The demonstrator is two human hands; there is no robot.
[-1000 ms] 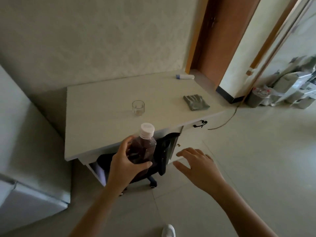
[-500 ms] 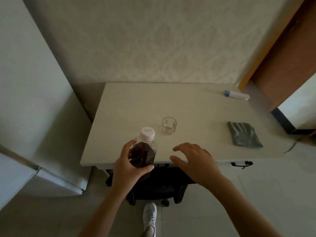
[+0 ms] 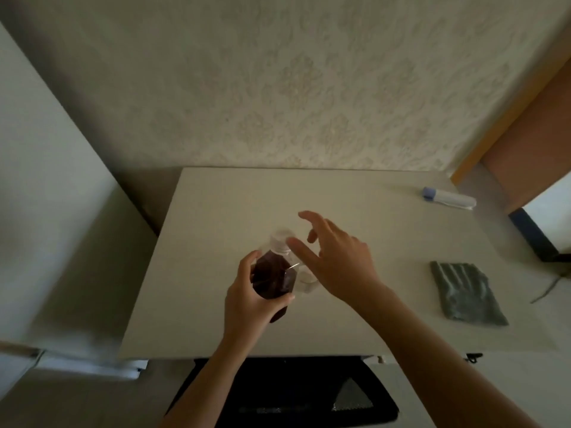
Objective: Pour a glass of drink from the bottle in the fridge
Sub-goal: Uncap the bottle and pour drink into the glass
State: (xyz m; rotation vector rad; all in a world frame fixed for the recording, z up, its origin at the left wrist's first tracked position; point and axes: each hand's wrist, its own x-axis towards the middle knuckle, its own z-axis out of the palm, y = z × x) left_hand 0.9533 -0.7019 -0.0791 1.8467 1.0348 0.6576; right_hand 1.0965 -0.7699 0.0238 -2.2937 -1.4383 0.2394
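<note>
A clear bottle [image 3: 273, 278] of dark drink with a pale cap [image 3: 281, 239] is held upright over the white table [image 3: 370, 242], my left hand [image 3: 250, 299] wrapped around its lower body. My right hand [image 3: 336, 261] hovers just right of the cap with fingers spread, thumb close to the bottle neck, holding nothing. The small clear glass [image 3: 306, 281] stands on the table directly behind the bottle, mostly hidden by the bottle and my right hand.
A folded grey cloth [image 3: 463, 293] lies at the table's right. A white tube with a blue end [image 3: 448, 198] lies at the back right. A black chair [image 3: 290, 393] sits under the front edge. The fridge [image 3: 46, 211] stands left, a wooden door frame right.
I have stepped up to the table; the bottle now hangs over the tabletop in front of the glass. My right hand rose from below the table edge to beside the cap.
</note>
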